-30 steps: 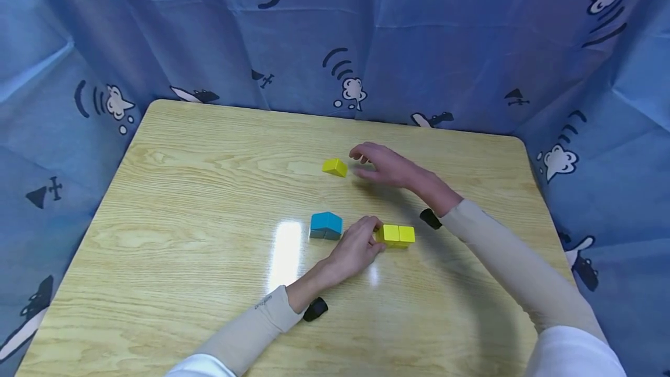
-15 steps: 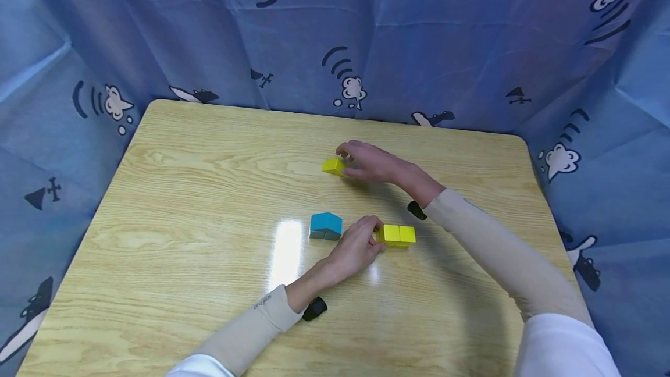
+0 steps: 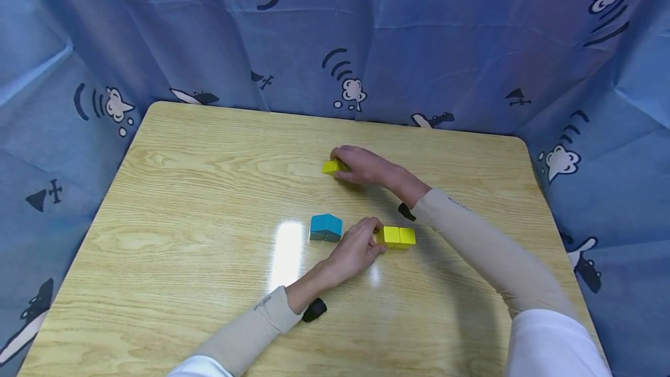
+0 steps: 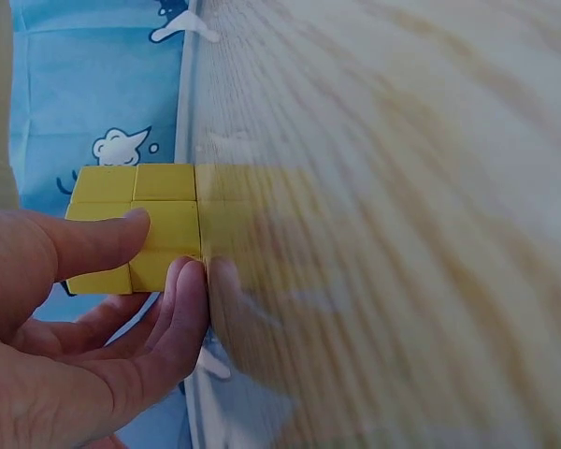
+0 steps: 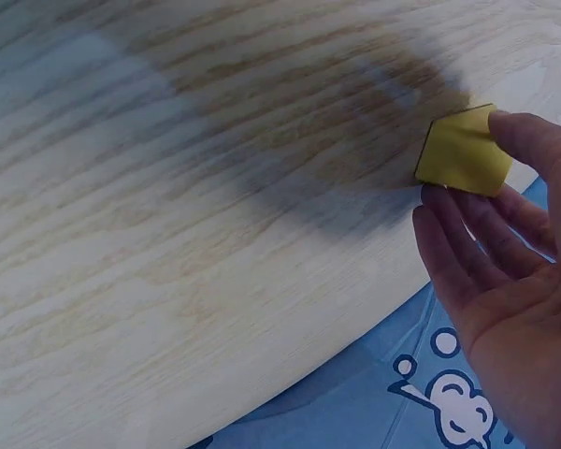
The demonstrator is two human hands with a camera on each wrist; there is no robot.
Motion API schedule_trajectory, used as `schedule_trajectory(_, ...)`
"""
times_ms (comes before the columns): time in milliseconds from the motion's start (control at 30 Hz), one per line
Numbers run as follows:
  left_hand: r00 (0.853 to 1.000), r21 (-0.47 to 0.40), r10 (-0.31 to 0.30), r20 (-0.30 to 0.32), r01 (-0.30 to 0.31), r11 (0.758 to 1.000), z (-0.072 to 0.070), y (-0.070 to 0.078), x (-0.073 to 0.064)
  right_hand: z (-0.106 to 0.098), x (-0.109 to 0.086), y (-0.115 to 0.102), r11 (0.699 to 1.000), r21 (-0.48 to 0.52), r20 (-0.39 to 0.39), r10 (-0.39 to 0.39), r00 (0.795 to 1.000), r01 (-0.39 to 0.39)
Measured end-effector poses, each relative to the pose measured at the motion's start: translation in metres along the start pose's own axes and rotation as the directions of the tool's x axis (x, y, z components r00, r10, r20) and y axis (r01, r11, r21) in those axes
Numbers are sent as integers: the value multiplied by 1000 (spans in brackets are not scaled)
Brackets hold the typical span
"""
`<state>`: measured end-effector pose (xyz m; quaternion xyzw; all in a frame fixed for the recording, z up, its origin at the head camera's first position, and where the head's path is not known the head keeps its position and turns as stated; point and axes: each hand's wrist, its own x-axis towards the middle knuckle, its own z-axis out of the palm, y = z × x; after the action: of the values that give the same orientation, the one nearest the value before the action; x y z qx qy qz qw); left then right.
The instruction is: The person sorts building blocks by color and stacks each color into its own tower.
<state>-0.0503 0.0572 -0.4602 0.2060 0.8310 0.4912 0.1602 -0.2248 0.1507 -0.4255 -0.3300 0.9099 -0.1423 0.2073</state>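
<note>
My left hand pinches the left end of a group of yellow cubes on the table. In the left wrist view, the thumb lies across one face of the cubes and the fingers are at their other side. Farther back, my right hand holds a single yellow block with a slanted side. The right wrist view has this block between thumb and fingers, low at the tabletop; whether it touches the table I cannot tell.
A blue peaked block group stands just left of my left hand. The wooden table has rounded far corners. Blue patterned cloth hangs behind it and along both sides.
My right hand has moved left to the single yellow block and closed its fingers and thumb on it. My left hand and the yellow cubes have stayed in place.
</note>
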Motion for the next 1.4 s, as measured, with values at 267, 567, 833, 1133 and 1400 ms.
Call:
schedule_trajectory(267, 1000, -9, -5, 6, 5, 1000, 0, 2, -1, -2, -7, 2, 1000, 13, -30, -4, 1000, 4)
schedule_trajectory(567, 1000, 1, 3, 9, -3, 1000, 0, 1, -1, -13, -31, 4, 996, 91, -47, -17, 999, 21)
schedule_trajectory(833, 1000, 5, -15, 12, 15, 1000, -1, 3, -1, -20, -56, 7, 985, 169, -57, -16, 998, 25)
schedule_trajectory(1133, 999, -6, -37, 19, 37, 999, 0, 4, -1, -19, -89, 10, 974, 221, -68, -28, 997, 42)
schedule_trajectory(1400, 1000, -9, -22, 15, 22, 1000, 0, 3, 0, -19, -113, 10, 975, 220, -65, -25, 998, 39)
